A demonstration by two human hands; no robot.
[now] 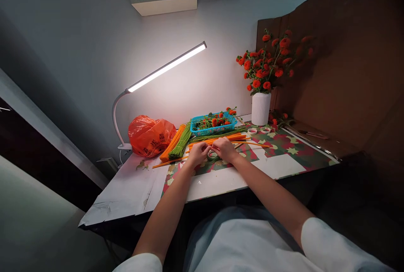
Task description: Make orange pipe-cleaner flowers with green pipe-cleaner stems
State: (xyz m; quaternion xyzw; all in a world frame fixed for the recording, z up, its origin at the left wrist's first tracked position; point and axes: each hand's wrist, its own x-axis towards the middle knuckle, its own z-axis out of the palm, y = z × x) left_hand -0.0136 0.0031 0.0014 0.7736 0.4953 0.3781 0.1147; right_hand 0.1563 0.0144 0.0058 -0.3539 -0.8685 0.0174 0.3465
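My left hand (199, 154) and my right hand (224, 149) are close together above the middle of the table (217, 180), both with fingers pinched. Anything between their fingertips is too small to make out. Just below and between the hands lies a roll of tape (212, 154). Orange stems (232, 137) lie right behind my hands, some stretching to the right. Left of them are an orange bundle (172, 142) and a green bundle (181, 142) of fuzzy stems.
Behind the hands is a blue basket (214, 130) of small orange flowers. A white vase (261, 109) of flowers stands back right, near two tape rolls (265, 130). An orange bag (150, 136) and a lit lamp (167, 67) are at left. Pliers (312, 134) lie far right.
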